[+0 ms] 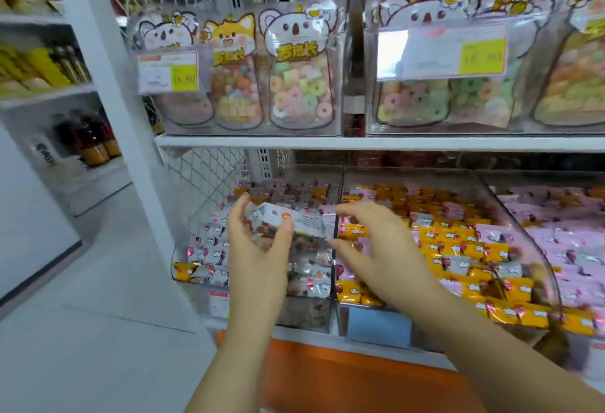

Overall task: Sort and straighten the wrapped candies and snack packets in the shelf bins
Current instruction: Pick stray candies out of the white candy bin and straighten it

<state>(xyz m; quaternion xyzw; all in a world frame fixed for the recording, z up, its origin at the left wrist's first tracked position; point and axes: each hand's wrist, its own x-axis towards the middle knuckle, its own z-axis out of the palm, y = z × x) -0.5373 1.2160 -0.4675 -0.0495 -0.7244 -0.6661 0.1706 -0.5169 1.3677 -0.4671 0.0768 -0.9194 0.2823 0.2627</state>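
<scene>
A white wrapped packet (288,219) is held up in front of the leftmost clear bin (304,314), above the white wrapped candies (212,242) heaped inside it. The packet's left end is pinched by the left grip (258,249), with the thumb on the near side and the fingers curled over the far side. The right grip (376,249) is raised at the packet's right end, with thumb and forefinger set apart on either side of it. Whether they actually touch the wrapper cannot be told, as the frame is smeared there.

Just to the right, past a clear divider, a second bin (523,232) is filled with orange wrapped candies (451,239) mixed with a few pink ones and white ones. A further heap of pink wrapped candies (563,249) is seen beyond its curved wall. A wire mesh panel (203,176) is fixed at the left side of the bins, and an orange base panel (327,380) runs below them.

On the white shelf (327,142) above, clear pouches of pastel ring sweets are stood upright: a koala pouch (298,68) beside a fox pouch (234,68), with a yellow price tag (168,72) hung in front (its figures are blurred). Dark bottles (95,140) are ranged on a separate shelving unit at far left, across a pale floor (98,330).
</scene>
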